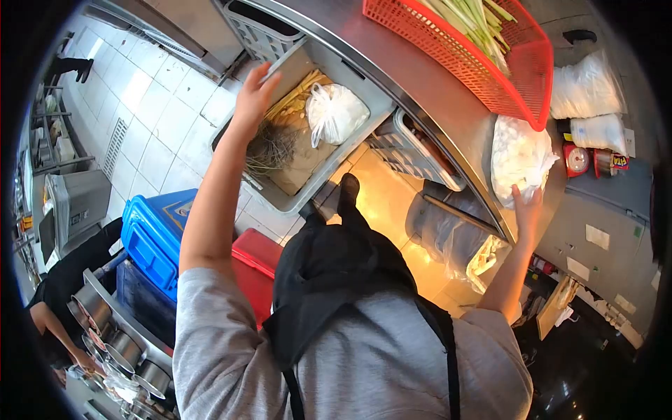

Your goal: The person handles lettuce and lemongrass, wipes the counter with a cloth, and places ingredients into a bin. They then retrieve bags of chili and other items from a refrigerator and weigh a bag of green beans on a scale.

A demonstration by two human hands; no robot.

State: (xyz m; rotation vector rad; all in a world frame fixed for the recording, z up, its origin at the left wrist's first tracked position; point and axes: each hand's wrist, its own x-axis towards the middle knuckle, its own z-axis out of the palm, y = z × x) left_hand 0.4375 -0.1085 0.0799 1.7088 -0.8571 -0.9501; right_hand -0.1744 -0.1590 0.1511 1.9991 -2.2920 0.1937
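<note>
My left hand (256, 98) is raised over the left rim of a grey bin (285, 203), its fingers apart and holding nothing. Inside the bin lie a tied white plastic bag (337, 112), long yellowish stalks, dark root-like strands (269, 150) and brown cardboard. On the right, my right hand (526, 210) touches the lower edge of a clear bag of white pieces (518, 157) at the edge of the steel counter (434, 84). Its thumb and fingers are spread against the bag; whether they pinch the plastic is too small to tell.
A red basket (490, 84) of green stalks stands on the counter. Grey crates (413, 150) sit below. Blue (157, 238) and red (255, 262) containers are at left. A co-worker's arm (59, 332) is beside metal pots (122, 350).
</note>
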